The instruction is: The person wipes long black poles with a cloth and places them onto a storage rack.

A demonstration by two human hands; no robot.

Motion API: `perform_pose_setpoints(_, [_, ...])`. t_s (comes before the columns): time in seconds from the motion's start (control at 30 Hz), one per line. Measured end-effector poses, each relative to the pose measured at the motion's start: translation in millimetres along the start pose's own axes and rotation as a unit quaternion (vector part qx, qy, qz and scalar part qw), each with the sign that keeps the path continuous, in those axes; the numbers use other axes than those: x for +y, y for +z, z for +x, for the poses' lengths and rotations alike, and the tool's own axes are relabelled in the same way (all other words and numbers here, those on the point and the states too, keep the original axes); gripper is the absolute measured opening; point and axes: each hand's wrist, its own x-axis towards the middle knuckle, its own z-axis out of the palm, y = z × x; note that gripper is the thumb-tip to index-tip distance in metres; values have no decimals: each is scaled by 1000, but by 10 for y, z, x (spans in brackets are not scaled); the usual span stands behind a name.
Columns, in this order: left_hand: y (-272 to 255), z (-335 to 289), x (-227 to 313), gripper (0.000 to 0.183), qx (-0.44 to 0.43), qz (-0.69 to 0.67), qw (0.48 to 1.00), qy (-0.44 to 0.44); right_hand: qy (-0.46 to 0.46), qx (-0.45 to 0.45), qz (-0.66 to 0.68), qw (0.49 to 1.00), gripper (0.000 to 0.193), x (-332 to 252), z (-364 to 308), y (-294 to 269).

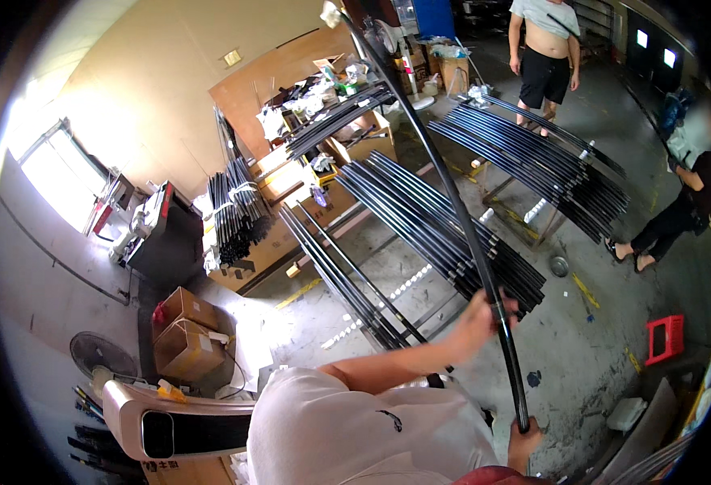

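Observation:
A long, shiny black pole (511,364) slants from beside my body up toward the top of the head view, with a white piece at its far end. My left hand (478,322) closes around its lower part, slightly blurred. At the pole's near end, my right hand (525,443) grips the tip, partly cut from sight by my sleeve. Beyond the pole, a row of similar black poles (428,222) lies across a low rack. A few more poles (335,279) rest to the left, just past my left forearm.
Another rack of black poles (525,166) stands far right, near two people (544,56). A bundle of upright poles (238,212) leans by the left wall. Cardboard boxes (184,360) and a fan (101,356) are left; a red stool (664,339) is right.

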Motion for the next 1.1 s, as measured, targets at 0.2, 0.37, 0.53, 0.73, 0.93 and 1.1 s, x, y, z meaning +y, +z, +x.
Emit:
perform_pose_setpoints(0.2, [-326,745,907,22,74,-102,989,82,-38,42,-23,998,24,1304,-492,277])
perform_pose_setpoints(0.37, [-209,509,527,18,50,-65,996,41,123,-67,-126,982,21,1823,-642,505])
perform_pose_setpoints(0.53, [-84,410,859,28,122,-77,990,5,187,-81,-257,945,12,2660,-1343,568])
perform_pose_setpoints(0.73, [-367,1351,2921,53,63,-116,952,275,278,-127,-256,917,13,2955,-1882,427])
perform_pose_setpoints(0.93, [-356,1746,4681,44,116,-71,873,469,285,-127,-249,917,16,2879,-1547,457])
perform_pose_setpoints(1.1, [-567,1905,5431,56,-16,-56,884,465,298,-118,-241,916,19,2788,-1391,424])
